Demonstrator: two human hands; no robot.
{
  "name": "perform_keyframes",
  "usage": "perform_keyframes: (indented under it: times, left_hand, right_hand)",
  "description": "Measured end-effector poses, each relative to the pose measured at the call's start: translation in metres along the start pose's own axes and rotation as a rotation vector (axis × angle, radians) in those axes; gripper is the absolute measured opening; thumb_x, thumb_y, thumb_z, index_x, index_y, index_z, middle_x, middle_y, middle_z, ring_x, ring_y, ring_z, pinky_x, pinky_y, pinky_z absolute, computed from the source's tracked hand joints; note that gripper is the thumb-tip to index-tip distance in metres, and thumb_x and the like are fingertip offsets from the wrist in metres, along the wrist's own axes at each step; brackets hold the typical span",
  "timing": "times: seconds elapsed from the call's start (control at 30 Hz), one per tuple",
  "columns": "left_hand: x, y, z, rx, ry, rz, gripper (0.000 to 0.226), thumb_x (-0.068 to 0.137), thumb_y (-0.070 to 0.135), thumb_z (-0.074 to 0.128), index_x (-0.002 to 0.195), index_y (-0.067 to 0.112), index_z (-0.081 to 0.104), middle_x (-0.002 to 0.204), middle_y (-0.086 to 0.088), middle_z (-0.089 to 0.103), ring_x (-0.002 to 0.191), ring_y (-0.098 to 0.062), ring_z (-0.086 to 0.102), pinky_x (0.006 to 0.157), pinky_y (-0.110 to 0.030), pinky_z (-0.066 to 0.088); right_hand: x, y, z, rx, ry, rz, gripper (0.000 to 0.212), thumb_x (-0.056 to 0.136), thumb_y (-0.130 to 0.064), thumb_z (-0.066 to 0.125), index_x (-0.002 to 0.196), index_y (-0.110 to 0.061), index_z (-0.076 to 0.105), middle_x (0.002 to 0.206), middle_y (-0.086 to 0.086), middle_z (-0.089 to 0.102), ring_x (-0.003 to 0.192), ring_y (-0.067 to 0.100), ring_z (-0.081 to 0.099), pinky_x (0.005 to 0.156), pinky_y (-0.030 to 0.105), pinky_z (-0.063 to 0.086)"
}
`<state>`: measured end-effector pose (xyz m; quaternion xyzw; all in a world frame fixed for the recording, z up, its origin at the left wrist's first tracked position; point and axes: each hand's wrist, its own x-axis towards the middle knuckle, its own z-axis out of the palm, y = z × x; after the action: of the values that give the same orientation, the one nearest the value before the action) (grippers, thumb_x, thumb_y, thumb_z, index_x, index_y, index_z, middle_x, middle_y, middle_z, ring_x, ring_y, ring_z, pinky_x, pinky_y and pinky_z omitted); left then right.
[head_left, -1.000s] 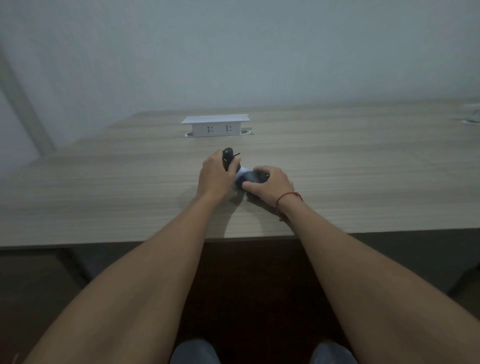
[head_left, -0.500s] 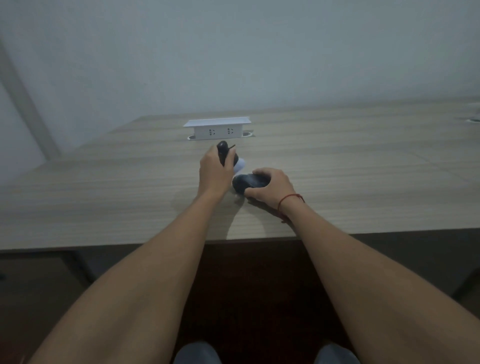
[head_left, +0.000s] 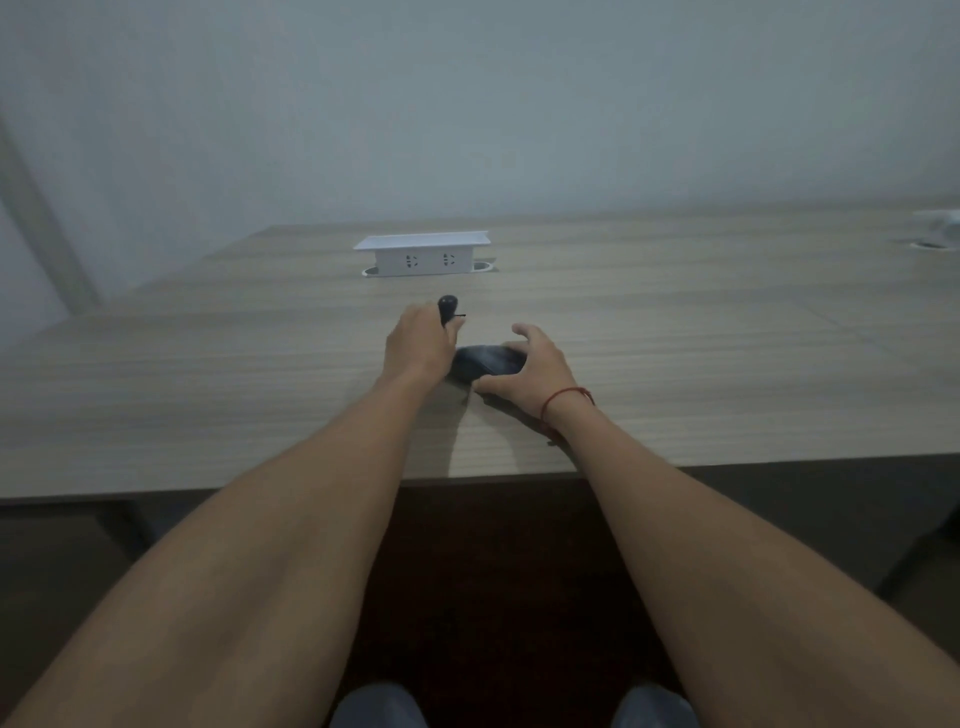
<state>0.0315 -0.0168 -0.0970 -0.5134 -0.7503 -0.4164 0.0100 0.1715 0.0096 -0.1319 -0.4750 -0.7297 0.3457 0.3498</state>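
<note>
On the wooden table (head_left: 701, 338), my left hand (head_left: 415, 345) grips a small black tool (head_left: 447, 304) upright; its rounded top sticks out above my fingers and a thin pin pokes out to the right. Just to its right a dark, flat, rounded object (head_left: 485, 359) lies on the table. My right hand (head_left: 530, 371) arches over that object with fingers spread and lifted off it; the thumb sits at its near edge. A red string is tied round my right wrist.
A white pop-up socket box (head_left: 422, 254) stands on the table beyond my hands, with round cable holes at its sides. A pale object (head_left: 937, 221) sits at the far right edge. The table's front edge runs below my forearms; a wall stands behind.
My left hand lifted the black tool away from the dark object. A pale part seen between my hands earlier is out of sight. My right hand's fingers opened off the dark object.
</note>
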Motion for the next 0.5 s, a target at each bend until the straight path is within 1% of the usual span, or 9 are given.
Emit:
perform_keyframes:
  times: [0.07,0.13,0.2,0.27,0.33,0.37,0.4,0.43,0.5]
  left_hand:
    - [-0.003,-0.002,-0.003,-0.149,0.06,0.028,0.031,0.096,0.033,0.054,0.092,0.004,0.063,0.094,-0.013,0.064,0.084,-0.026,0.061,0.072,-0.034,0.049]
    - [-0.006,-0.002,-0.003,-0.249,0.062,0.035,0.025,0.095,0.03,0.056,0.087,0.007,0.061,0.089,-0.011,0.063,0.079,-0.021,0.057,0.069,-0.029,0.043]
    - [-0.008,-0.006,-0.001,-0.196,0.014,-0.017,0.029,0.094,0.032,0.057,0.093,0.003,0.063,0.092,-0.013,0.063,0.08,-0.023,0.057,0.069,-0.03,0.042]
    - [-0.007,-0.01,-0.002,-0.153,0.038,-0.04,0.033,0.094,0.033,0.057,0.095,0.001,0.062,0.094,-0.013,0.063,0.082,-0.024,0.059,0.068,-0.028,0.042]
    - [-0.009,-0.005,-0.005,-0.259,0.119,0.004,0.027,0.095,0.031,0.056,0.084,0.006,0.058,0.084,-0.006,0.06,0.076,-0.018,0.056,0.062,-0.014,0.038]
    - [-0.012,0.0,-0.006,-0.308,0.154,0.018,0.024,0.095,0.029,0.056,0.082,0.009,0.057,0.079,-0.003,0.058,0.073,-0.016,0.054,0.059,-0.009,0.035]
    - [-0.014,0.003,-0.005,-0.329,0.158,0.03,0.024,0.095,0.03,0.057,0.082,0.009,0.057,0.078,-0.002,0.057,0.073,-0.015,0.053,0.058,-0.008,0.035]
    - [-0.016,0.004,-0.001,-0.312,0.128,0.031,0.025,0.094,0.031,0.057,0.084,0.008,0.059,0.08,-0.003,0.059,0.074,-0.015,0.054,0.06,-0.011,0.037]
    - [-0.017,-0.001,0.005,-0.201,0.084,-0.014,0.031,0.094,0.033,0.058,0.093,0.002,0.062,0.089,-0.01,0.063,0.079,-0.02,0.059,0.066,-0.024,0.044]
  right_hand:
    - [0.001,0.001,0.001,-0.001,0.007,0.005,0.089,0.063,-0.034,0.084,0.14,-0.026,0.038,0.136,-0.001,0.054,0.125,0.024,0.049,0.104,0.048,0.045]
    - [0.002,0.001,0.001,-0.015,0.017,-0.016,0.08,0.063,-0.035,0.083,0.133,-0.026,0.047,0.131,-0.001,0.057,0.119,0.022,0.052,0.101,0.046,0.048]
    - [0.002,0.002,0.003,-0.023,0.018,-0.039,0.073,0.065,-0.039,0.082,0.13,-0.024,0.053,0.128,-0.002,0.058,0.116,0.019,0.054,0.1,0.042,0.049]
    - [0.001,0.002,0.004,0.002,0.018,-0.04,0.07,0.07,-0.045,0.077,0.132,-0.021,0.054,0.13,-0.001,0.059,0.117,0.018,0.054,0.101,0.04,0.048]
    - [0.001,0.001,0.002,0.039,0.024,-0.026,0.065,0.075,-0.049,0.07,0.131,-0.021,0.056,0.129,0.0,0.061,0.118,0.019,0.055,0.102,0.043,0.047]
    - [0.001,0.0,0.001,0.048,0.028,-0.025,0.061,0.076,-0.048,0.068,0.129,-0.02,0.058,0.128,0.001,0.062,0.117,0.02,0.056,0.101,0.044,0.048]
    - [0.001,-0.001,0.001,0.051,0.027,-0.026,0.056,0.078,-0.046,0.068,0.127,-0.02,0.059,0.125,0.001,0.063,0.115,0.02,0.057,0.1,0.045,0.048]
    - [0.0,-0.002,0.001,0.048,0.027,-0.028,0.052,0.079,-0.043,0.068,0.126,-0.02,0.06,0.124,0.002,0.064,0.114,0.021,0.058,0.099,0.044,0.049]
    - [-0.001,-0.003,0.001,0.032,0.04,-0.024,0.055,0.08,-0.044,0.068,0.129,-0.019,0.059,0.126,0.002,0.064,0.116,0.022,0.058,0.1,0.043,0.048]
